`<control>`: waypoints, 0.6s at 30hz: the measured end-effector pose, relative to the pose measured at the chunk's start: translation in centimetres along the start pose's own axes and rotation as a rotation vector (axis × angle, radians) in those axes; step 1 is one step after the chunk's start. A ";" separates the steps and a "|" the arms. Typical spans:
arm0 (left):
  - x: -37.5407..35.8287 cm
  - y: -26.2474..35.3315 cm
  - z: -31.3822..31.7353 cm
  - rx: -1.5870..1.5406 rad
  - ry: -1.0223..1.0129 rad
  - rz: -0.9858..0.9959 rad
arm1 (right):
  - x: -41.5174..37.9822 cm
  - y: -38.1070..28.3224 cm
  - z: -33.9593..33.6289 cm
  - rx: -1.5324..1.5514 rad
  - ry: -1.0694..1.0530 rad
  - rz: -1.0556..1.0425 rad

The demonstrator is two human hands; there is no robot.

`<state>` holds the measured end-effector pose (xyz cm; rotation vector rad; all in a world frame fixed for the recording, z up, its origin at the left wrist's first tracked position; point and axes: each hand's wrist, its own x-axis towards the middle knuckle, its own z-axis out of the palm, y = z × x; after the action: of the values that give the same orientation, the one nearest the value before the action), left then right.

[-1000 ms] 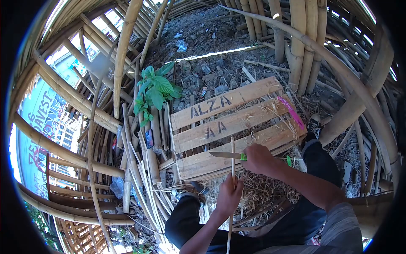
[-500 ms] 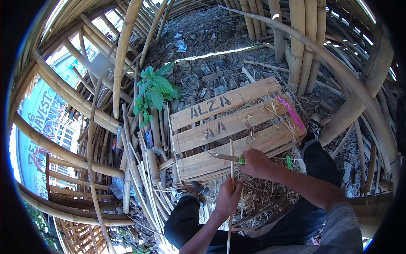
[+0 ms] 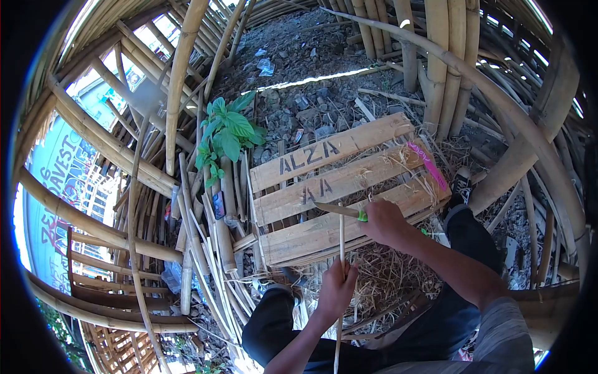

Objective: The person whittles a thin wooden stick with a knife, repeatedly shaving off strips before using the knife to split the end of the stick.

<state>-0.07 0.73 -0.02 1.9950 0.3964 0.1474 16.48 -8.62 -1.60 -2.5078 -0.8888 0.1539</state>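
Note:
My left hand (image 3: 337,292) is wrapped round a thin bamboo stick (image 3: 341,240), which stands nearly upright and runs down past my forearm. In my right hand (image 3: 385,223) is a knife (image 3: 339,211) with a green handle, its blade pointing left. The blade crosses the stick close to its top end; whether it cuts in cannot be told. Just beyond both hands lies a slatted wooden crate (image 3: 299,202) with dark stencilled letters, thin shavings on its slats and a pink strip (image 3: 430,166) at its right end.
Split bamboo strips (image 3: 212,268) lie left of the crate beside a leafy green plant (image 3: 230,132). Bamboo poles (image 3: 445,68) and a curved pole enclose the place. Straw-like shavings (image 3: 380,290) cover the ground between my legs. Rubble lies behind the crate.
My right hand has moved up and slightly right with the knife, so the blade now sits nearer the stick's top end. My left hand stays in place on the stick.

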 end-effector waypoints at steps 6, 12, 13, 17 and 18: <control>-0.2 -0.2 -0.1 0.010 0.002 0.010 | -3.2 -2.3 1.3 0.022 -0.211 -0.222; 0.1 0.2 -0.2 0.171 0.049 0.031 | -0.3 -0.9 0.5 0.072 -0.156 0.014; 0.1 0.0 -0.1 0.185 0.053 0.040 | -0.1 -0.7 0.5 0.095 -0.110 0.022; 0.0 -0.2 0.0 0.189 0.052 0.065 | -2.7 -2.0 1.3 0.057 -0.161 -0.219; -0.1 -0.3 0.1 0.186 0.051 0.060 | -2.6 -2.0 1.2 0.057 -0.166 -0.219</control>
<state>-0.16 0.75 -0.30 2.1915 0.3951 0.2055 12.97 -8.42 -1.85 -2.3515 -1.2006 0.3142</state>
